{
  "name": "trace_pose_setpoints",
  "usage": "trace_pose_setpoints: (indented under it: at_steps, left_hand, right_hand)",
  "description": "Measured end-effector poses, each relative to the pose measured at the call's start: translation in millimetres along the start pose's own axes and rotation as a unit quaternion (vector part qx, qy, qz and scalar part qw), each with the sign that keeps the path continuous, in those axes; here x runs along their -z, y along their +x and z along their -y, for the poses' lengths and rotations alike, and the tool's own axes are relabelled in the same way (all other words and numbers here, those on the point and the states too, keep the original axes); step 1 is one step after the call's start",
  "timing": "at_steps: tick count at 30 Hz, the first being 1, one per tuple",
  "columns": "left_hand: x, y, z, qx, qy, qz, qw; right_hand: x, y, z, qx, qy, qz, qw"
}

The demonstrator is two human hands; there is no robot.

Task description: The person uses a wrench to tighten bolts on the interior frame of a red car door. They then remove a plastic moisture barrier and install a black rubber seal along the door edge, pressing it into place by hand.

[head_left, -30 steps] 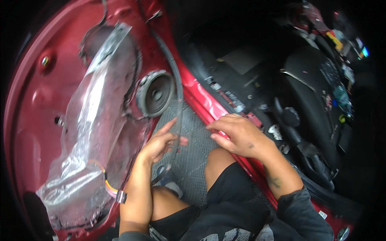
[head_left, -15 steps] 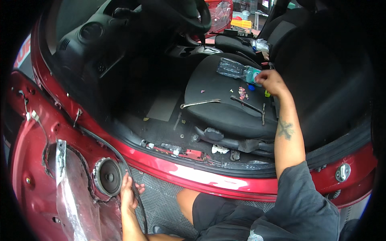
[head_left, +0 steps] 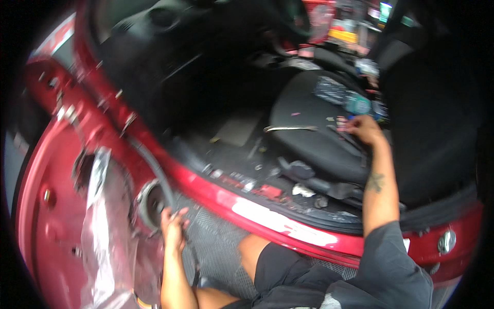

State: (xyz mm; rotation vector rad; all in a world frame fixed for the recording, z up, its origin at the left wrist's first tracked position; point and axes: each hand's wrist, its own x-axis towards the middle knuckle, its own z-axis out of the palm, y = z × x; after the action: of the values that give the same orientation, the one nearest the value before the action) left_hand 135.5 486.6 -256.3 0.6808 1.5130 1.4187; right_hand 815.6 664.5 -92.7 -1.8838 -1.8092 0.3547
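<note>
My left hand is curled round a black rubber seal strip, beside the round speaker in the red door panel. Over the dark car seat, my right hand has its fingers drawn together at a small pile of pinkish and pale clips. Blur hides whether a clip is between them. A clear plastic bottle with a green label lies just beyond that hand. To its left on the seat rests a metal wrench; a dark T-shaped tool is partly under my wrist.
The red door sill runs between me and the seat, with bits of debris along its inner edge. Clear plastic sheeting hangs on the door panel. A seat-side lever juts out, and a metal striker sits on the right pillar.
My right hand has moved from the bottle's neck down toward me, to the pile of clips. The whole view has shifted and blurred. My left hand stays at the seal strip.
</note>
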Motion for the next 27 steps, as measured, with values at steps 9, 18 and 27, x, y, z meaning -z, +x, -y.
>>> trace_pose_setpoints:
  at_steps: [9, 18, 27]
  left_hand:
    - [63, 0, -9, 0.060, -0.215, 0.151, 0.963]
    - [83, 8, -34, 0.084, -0.188, 0.156, 0.966]
    - [119, 62, -31, -0.007, -0.317, 0.335, 0.887]
  right_hand:
    - [1, -8, -13, 0.063, 0.055, -0.105, 0.991]
    - [-87, -79, 226, 0.205, 0.330, -0.030, 0.921]
    - [-249, -149, 419, 0.217, 0.388, 0.289, 0.848]
